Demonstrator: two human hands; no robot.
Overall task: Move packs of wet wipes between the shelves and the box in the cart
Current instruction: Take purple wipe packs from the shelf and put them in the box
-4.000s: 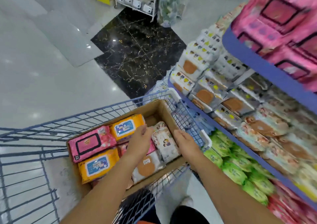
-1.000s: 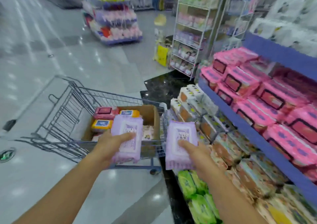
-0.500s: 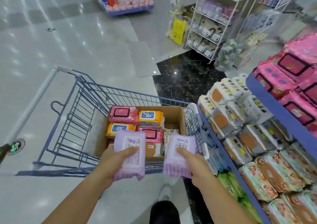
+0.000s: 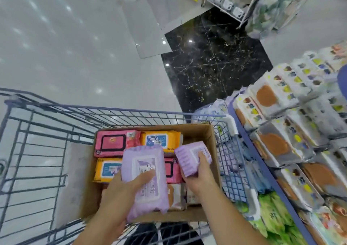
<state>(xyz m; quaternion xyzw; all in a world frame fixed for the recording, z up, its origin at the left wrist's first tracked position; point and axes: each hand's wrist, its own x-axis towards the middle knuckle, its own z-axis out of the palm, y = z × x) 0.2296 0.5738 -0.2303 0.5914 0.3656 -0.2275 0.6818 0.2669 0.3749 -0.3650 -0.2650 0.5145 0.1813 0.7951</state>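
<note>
Through the head camera, the left hand (image 4: 120,194) held a purple pack (image 4: 144,162) of wipes above the cardboard box (image 4: 206,132) in the cart (image 4: 112,111), its fingers clamped on it with the thumb across the label. The right hand (image 4: 199,177) gripped a second purple pack (image 4: 187,160) over the box's right side, fingers (image 4: 203,157) curled onto its face. A pink pack (image 4: 114,142) and an orange pack (image 4: 161,139) lay inside. Stocked shelves (image 4: 249,147) stood just right of the cart.
</note>
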